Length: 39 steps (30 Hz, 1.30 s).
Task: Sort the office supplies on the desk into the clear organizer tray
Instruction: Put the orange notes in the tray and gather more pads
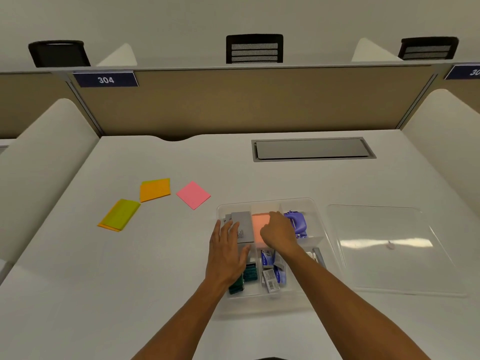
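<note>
The clear organizer tray (pixel 266 202) sits on the white desk, a little right of centre. My right hand (pixel 279 233) rests, fingers curled, on a salmon sticky-note pad (pixel 257 227) in the tray's middle back compartment. My left hand (pixel 227 252) lies flat with fingers spread over the tray's left side, touching a grey box (pixel 242 226). A purple stapler (pixel 297 222) lies in the back right compartment. Small staple boxes (pixel 272 272) and dark green items (pixel 246 278) fill the front compartments. On the desk to the left lie a pink pad (pixel 193 194), an orange pad (pixel 155 189) and a yellow-green pad (pixel 119 215).
The tray's clear lid (pixel 389 249) lies flat on the desk to the right. A grey cable hatch (pixel 313 149) is set into the desk at the back. A tan partition (pixel 246 100) closes the far edge, and white dividers stand on both sides.
</note>
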### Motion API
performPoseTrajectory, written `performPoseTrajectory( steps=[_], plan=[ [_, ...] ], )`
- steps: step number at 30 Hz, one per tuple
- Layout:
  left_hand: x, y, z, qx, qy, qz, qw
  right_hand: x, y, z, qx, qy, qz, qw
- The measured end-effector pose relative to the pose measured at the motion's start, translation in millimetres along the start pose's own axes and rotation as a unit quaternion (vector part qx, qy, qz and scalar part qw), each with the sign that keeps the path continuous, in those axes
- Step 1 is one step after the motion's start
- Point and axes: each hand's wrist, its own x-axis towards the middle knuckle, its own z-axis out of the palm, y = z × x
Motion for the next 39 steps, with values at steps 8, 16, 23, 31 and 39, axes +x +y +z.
performPoseTrajectory(
  steps=[8, 16, 23, 31, 39],
  plan=[
    [1.8, -1.2, -9.9, -0.043, 0.004, 0.006, 0.999, 1.8, -12.8, 5.5, 0.07, -0.002, -0.079, 0.994],
    [-0.7, -57.2, -43.1, -0.06, 0.042, -0.05, 0.996, 3.7, -47.5, 22.4, 0.09, -0.026, -0.162, 0.982],
    [3.1, -129.5, -73.8, -0.042, 0.056, -0.122, 0.99, 5.6, -84.0, 42.3, 0.091, -0.044, -0.198, 0.975],
    [20.0, -206.6, -102.2, -0.021, 0.076, -0.174, 0.982, 21.5, -124.8, 63.8, 0.035, -0.052, -0.216, 0.974],
    [44.4, -256.8, -124.2, -0.055, 0.074, -0.247, 0.965, 42.7, -156.8, 85.8, -0.014, -0.079, -0.211, 0.974]
  ],
)
